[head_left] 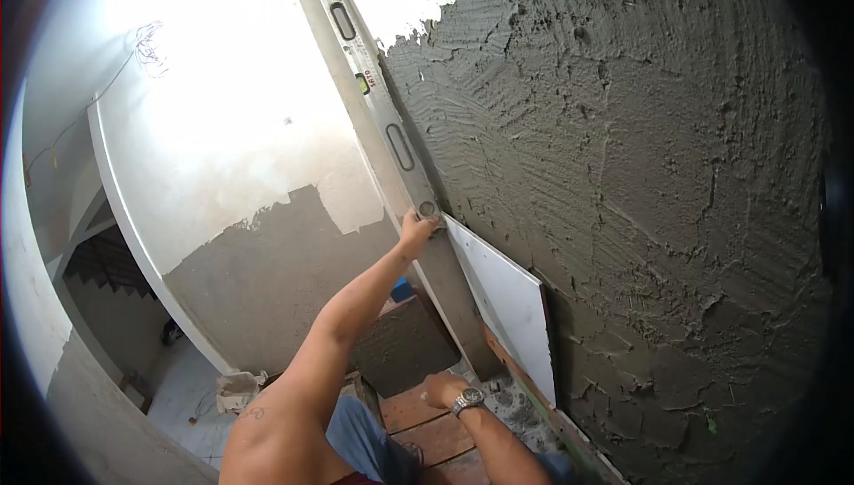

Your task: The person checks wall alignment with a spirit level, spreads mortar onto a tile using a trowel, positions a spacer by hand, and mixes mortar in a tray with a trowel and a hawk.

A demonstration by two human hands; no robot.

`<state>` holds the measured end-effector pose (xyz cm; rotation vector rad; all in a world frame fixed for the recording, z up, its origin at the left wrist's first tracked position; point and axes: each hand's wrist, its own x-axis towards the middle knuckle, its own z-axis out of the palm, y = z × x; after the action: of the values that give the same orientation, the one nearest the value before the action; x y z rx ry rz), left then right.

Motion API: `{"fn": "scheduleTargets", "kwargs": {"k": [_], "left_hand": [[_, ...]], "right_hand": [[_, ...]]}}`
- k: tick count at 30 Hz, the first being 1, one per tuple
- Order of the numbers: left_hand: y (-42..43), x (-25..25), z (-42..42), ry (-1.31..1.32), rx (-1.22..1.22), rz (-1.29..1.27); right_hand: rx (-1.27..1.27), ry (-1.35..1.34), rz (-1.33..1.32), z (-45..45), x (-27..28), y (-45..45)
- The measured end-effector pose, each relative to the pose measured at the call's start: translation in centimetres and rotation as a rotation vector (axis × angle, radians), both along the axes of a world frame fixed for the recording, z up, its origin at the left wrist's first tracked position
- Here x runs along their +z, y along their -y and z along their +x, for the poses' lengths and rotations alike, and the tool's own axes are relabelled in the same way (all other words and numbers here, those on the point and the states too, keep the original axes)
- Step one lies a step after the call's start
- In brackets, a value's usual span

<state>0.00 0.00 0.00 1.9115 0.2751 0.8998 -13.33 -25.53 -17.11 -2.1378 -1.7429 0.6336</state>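
A long silver spirit level (381, 116) stands tilted along the wall corner, with its lower end near the top of a white tile (507, 294). My left hand (416, 234) is closed around that lower end. The tile is set against the mortar-covered wall (623, 156), and a dark gap shows behind its near edge. Lower down, my right hand (442, 390) is curled in front of my body, with a metal watch (468, 400) on its wrist. Its fingers are partly hidden, so I cannot make out whether anything is in them.
A wooden strip (516, 365) runs along the tile's bottom edge. Reddish boards (436, 436) lie below me. A blue object (402, 290) sits beyond my left forearm, near a mortar-filled container (405, 343). An opening with stairs (111, 267) is on the left.
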Motion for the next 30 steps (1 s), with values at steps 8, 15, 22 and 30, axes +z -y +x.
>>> {"fn": "scheduleTargets", "kwargs": {"k": [8,15,22,30], "left_hand": [[1.1,0.3,-0.1,0.028,-0.007,-0.038],[0.7,0.3,0.1,0.006,0.039,0.001],[1.0,0.1,0.2,0.049,0.04,-0.022],[1.6,0.5,-0.2,0.017,0.076,-0.008]], "right_hand": [[-0.013,0.002,-0.011,0.2,0.0,0.0],[-0.005,0.019,0.001,0.1,-0.1,-0.1],[0.0,0.008,-0.01,0.0,-0.2,-0.2],[0.001,0.0,-0.007,-0.2,-0.1,-0.2]]}}
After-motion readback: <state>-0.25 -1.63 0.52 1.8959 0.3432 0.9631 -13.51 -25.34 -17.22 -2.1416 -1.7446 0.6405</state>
